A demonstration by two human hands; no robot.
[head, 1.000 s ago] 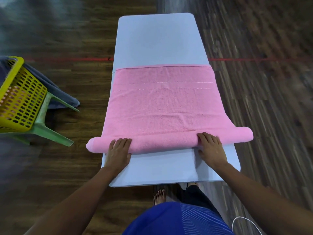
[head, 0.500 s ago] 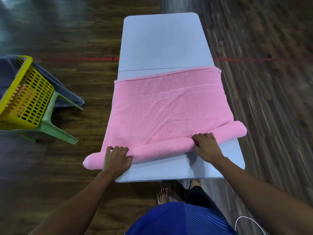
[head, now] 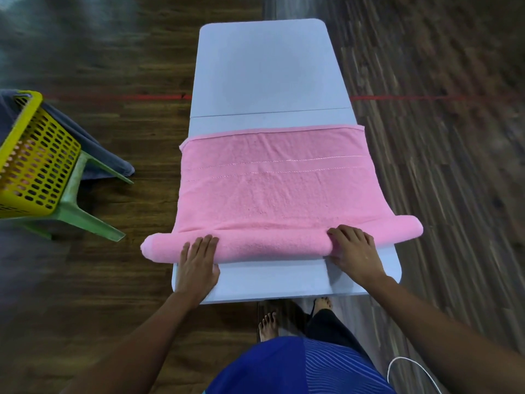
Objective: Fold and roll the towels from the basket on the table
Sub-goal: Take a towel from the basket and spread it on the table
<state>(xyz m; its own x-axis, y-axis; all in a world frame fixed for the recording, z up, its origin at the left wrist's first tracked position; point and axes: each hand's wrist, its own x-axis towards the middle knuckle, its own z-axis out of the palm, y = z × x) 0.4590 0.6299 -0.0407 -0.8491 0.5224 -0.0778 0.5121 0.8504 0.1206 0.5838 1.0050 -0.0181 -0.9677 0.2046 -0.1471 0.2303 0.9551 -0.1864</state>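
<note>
Rolling is the step we judge to be in hand, so we begin at the pink towel [head: 272, 191]. It lies on the pale grey desk [head: 267, 66], its near portion wound into a thick roll [head: 270, 247]. The roll's long axis runs from 9 o'clock to 3 o'clock, square across the desk, and both of its ends stick out past the desk's side edges. The 3 o'clock end sits slightly farther toward 12 than the 9 o'clock end, so we read the roll as a touch skewed.

The flat, unrolled stretch lies toward 12 o'clock from the fingers, which is the way the roll must travel, and a good deal of cloth is left.

Our left hand [head: 197, 265] lies on the roll toward its 9 o'clock end, fingers [head: 204, 245] straight and close together, pressing and pinching nothing. Our right hand [head: 355, 251] sits toward the 3 o'clock end, fingers [head: 349, 234] bent over the crown, thumb tucked at the near underside, gripping the cloth. Neither hand is nearer. We think an even push, with the 9 o'clock end catching up, is what is needed.

Well apart at 9 o'clock, a yellow perforated basket [head: 34, 166] rests on a green plastic stool [head: 82, 214], with a dark grey cloth [head: 113, 160] beneath it.
</note>
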